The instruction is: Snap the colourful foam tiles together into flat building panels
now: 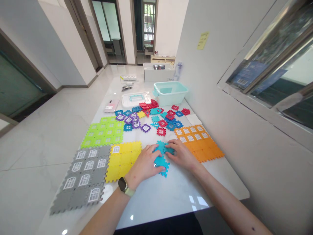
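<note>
On the white table in front of me lie turquoise interlocking tiles with toothed edges. My left hand (144, 161) grips them from the left, with its fingertips on the upper tile (160, 147) and its thumb over the lower tile (164, 162). From the right, my right hand (183, 154) has its thumb and fingers closed on another turquoise tile (170, 149), which sits against the upper one. My fingers hide part of the edges, so I cannot tell how firmly the teeth are joined.
Joined panels lie around: grey (83, 169), yellow (124, 156), lime green (105, 130) and orange (202, 148). Beyond my hands are several loose tiles (135, 124). Farther back stand a mint tub (170, 94), its lid (126, 100), a phone (111, 106) and a white box (156, 73).
</note>
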Motion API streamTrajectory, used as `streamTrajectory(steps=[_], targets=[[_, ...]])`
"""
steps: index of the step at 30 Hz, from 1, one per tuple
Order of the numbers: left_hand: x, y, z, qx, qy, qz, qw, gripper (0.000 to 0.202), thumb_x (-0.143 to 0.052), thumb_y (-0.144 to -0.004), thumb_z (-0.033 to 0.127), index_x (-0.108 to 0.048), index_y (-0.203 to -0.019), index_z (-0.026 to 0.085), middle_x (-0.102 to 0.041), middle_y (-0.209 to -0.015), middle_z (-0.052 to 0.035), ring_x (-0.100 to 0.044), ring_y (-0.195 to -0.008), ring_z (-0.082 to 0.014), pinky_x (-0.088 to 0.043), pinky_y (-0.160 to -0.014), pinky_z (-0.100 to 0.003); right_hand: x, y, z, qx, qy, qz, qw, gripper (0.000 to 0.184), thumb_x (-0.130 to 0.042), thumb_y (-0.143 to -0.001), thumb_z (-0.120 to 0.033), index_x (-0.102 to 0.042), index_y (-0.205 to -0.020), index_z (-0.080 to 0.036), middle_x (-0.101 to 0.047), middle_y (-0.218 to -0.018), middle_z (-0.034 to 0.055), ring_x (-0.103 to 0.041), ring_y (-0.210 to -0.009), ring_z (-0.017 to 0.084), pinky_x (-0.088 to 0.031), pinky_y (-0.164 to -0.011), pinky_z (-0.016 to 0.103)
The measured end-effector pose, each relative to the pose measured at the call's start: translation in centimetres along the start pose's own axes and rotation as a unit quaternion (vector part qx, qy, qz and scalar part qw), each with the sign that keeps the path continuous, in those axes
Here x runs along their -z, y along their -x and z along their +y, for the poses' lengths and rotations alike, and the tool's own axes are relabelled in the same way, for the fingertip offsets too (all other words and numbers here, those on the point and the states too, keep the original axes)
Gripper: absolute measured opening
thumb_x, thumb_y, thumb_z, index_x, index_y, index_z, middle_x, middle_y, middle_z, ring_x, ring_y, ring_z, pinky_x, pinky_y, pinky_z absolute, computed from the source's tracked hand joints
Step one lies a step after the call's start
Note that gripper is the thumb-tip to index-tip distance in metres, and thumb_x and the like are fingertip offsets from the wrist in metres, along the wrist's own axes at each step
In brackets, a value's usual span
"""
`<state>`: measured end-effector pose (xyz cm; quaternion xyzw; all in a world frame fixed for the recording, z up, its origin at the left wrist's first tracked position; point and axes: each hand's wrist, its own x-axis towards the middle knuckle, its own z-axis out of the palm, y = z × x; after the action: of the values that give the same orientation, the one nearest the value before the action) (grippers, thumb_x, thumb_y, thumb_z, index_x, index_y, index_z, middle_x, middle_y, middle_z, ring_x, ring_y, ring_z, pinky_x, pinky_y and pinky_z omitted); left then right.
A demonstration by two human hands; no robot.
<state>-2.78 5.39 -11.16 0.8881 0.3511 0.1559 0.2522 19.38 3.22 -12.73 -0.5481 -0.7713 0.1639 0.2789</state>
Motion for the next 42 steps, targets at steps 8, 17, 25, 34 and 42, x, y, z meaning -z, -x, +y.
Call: streamTrajectory(steps=[8,17,25,34,42], targets=[[0.1,-0.1,0.0,0.005,0.007,-0.007,1.0,0.042,-0.084,-0.069,0.039,-0.064,-0.103,0.024,-0.051,-0.137,-0.0088,-0.046,-0.124,-0.0324,-0.042,-0.104,-0.05,0.3,0.6,-0.2,-0.024,0.006,-0.006,1.0,0.022,-0.066,-0.086,-0.028,-0.07,-0.106,-0.022,-0.062,-0.113,0.0121,-0.06,-0.104,0.026,-0.051,-0.091,0.042],[0.3,-0.1,0.3,0.008,0.003,-0.015,1.0,0.043,-0.085,-0.067,0.038,-0.063,-0.101,0.024,-0.051,-0.137,-0.0088,-0.047,-0.123,-0.0321,-0.043,-0.102,-0.049,1.0,0.6,-0.2,-0.012,0.021,-0.04,0.999,0.022,-0.065,-0.087,-0.028,-0.071,-0.108,-0.023,-0.062,-0.115,0.0116,-0.061,-0.104,0.025,-0.052,-0.091,0.043],[0.5,-0.2,0.4,0.028,0.024,-0.032,0.999,0.038,-0.085,-0.068,0.037,-0.066,-0.099,0.024,-0.051,-0.14,-0.0081,-0.046,-0.125,-0.0321,-0.041,-0.104,-0.049,0.8,0.8,-0.3,0.006,0.054,-0.038,0.998,0.019,-0.065,-0.09,-0.027,-0.073,-0.107,-0.025,-0.064,-0.115,0.012,-0.061,-0.105,0.027,-0.054,-0.089,0.046],[0.5,-0.2,0.3,0.027,0.008,-0.038,0.999,0.038,-0.084,-0.07,0.038,-0.066,-0.1,0.024,-0.05,-0.142,-0.0089,-0.046,-0.126,-0.0322,-0.041,-0.105,-0.049,0.9,0.6,-0.4,0.005,0.047,-0.046,0.998,0.019,-0.066,-0.089,-0.023,-0.074,-0.105,-0.024,-0.063,-0.116,0.0122,-0.06,-0.106,0.028,-0.054,-0.09,0.047],[0.4,-0.2,0.4,0.031,0.004,-0.033,0.999,0.041,-0.084,-0.07,0.038,-0.066,-0.104,0.024,-0.05,-0.141,-0.0098,-0.045,-0.128,-0.0319,-0.04,-0.107,-0.049,0.7,0.6,-0.5,-0.025,0.006,-0.028,0.999,0.019,-0.068,-0.086,-0.022,-0.071,-0.104,-0.021,-0.062,-0.115,0.0119,-0.06,-0.106,0.026,-0.052,-0.093,0.044]])
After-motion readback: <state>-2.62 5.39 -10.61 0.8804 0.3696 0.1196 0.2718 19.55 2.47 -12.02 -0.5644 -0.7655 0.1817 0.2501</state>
